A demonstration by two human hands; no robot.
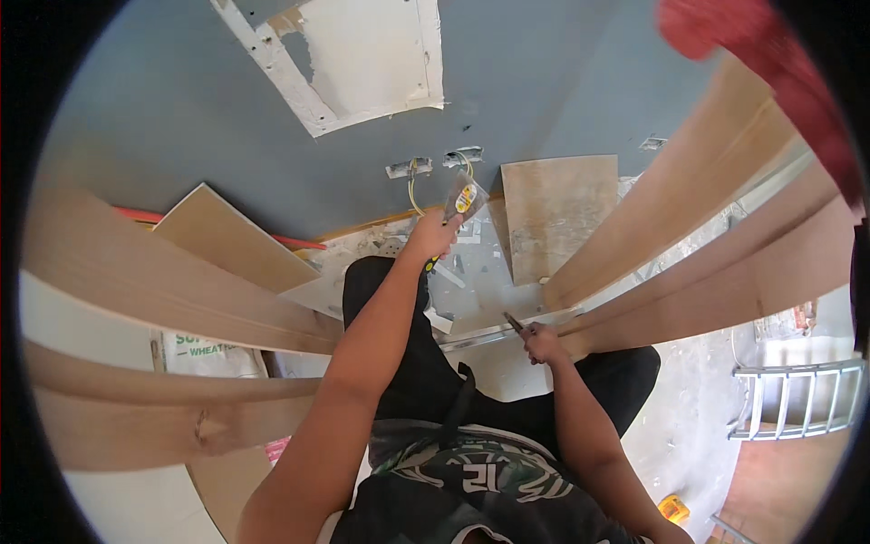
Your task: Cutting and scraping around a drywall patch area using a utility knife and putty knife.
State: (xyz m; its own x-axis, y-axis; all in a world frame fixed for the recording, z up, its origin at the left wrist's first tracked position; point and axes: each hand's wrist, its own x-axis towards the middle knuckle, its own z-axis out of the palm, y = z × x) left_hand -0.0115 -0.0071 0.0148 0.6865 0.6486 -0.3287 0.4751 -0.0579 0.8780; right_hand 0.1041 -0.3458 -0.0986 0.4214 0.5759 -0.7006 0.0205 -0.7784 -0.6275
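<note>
My left hand (433,238) is closed round the handle of a broad-bladed putty knife (465,198) with a yellow sticker on its blade. Its black and yellow handle end shows below my fist. The blade points up toward the blue-grey wall, near two wall boxes (464,156) with loose yellowish wires. Over my right knee, my right hand (542,344) grips a narrow dark hand tool (514,322) whose tip points up and left. Its exact kind is too small to tell.
Long wooden boards (172,281) rise on both sides of me. A stained panel (562,213) and a tan board (227,240) lean at the wall. Debris litters the floor (462,290). A metal ladder (802,399) lies right; a red cloth-like thing (770,54) hangs upper right.
</note>
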